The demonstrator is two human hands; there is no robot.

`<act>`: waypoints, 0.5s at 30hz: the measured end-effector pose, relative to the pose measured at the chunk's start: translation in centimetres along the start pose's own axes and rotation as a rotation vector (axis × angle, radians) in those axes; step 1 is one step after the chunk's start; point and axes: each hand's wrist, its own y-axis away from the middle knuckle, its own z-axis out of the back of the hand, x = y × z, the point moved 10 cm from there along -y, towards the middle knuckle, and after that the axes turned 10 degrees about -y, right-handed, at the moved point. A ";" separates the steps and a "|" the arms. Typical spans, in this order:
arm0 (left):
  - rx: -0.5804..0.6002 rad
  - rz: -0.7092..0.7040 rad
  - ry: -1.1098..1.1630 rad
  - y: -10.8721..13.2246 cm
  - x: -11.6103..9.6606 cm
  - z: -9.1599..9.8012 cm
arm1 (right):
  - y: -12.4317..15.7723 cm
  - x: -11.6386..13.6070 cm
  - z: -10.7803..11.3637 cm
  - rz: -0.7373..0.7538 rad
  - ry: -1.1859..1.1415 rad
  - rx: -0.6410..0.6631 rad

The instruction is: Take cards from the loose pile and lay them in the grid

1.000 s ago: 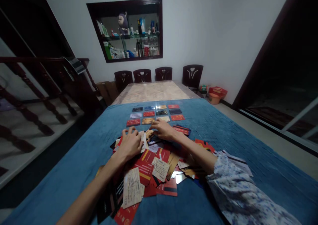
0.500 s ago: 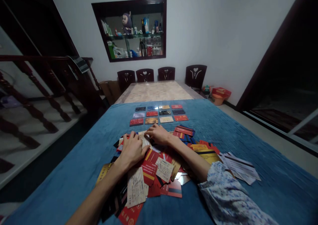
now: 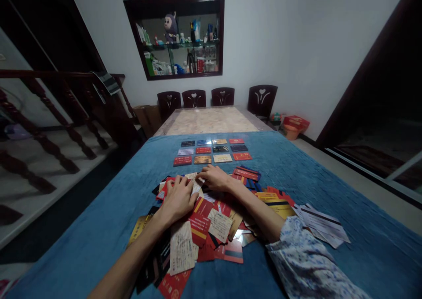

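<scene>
A loose heap of plastic cards, red, gold, black and cream, lies on the blue cloth before me. My left hand (image 3: pixel 180 198) rests palm down on the left of the heap, fingers spread over the cards. Just to its right, my right hand (image 3: pixel 214 178) bends its fingers down onto a whitish card (image 3: pixel 197 186) at the heap's far side; its fingertips are partly hidden. Nearer me lie a red card with a yellow stripe (image 3: pixel 200 222), a cream printed card (image 3: pixel 220 225) and a longer cream card (image 3: pixel 182 248).
Beyond the heap, cards stand in three neat rows, among them a cream one (image 3: pixel 223 158). Gold cards (image 3: pixel 277 207) and white striped cards (image 3: pixel 323 224) spread to the right. Dark chairs (image 3: pixel 262 100) line the table's far end; a wooden railing (image 3: pixel 59 74) is at left.
My right hand has shifted slightly, its fingers drawn in around the whitish card, which now shows tilted between my hands. My left hand stays on the heap. The view has shifted a little.
</scene>
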 end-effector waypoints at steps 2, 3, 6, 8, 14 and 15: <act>0.005 0.000 0.036 -0.1 0.0 -0.2 | 0.1 0.0 0.0 0.001 -0.003 0.007; 0.003 -0.002 0.052 -0.1 0.0 -0.2 | 0.1 0.0 -0.1 0.001 -0.003 0.012; -0.005 -0.008 0.094 -0.2 0.0 -0.2 | 0.2 -0.1 -0.1 -0.003 -0.003 0.023; -0.009 -0.009 0.121 -0.2 0.1 -0.2 | 0.2 -0.2 -0.1 -0.003 -0.008 0.022; -0.054 -0.047 0.175 -0.2 0.2 -0.1 | 0.3 -0.2 -0.2 0.091 -0.006 -0.014; -0.064 -0.051 0.180 -0.2 0.3 -0.1 | 0.4 -0.1 -0.2 0.118 0.000 -0.027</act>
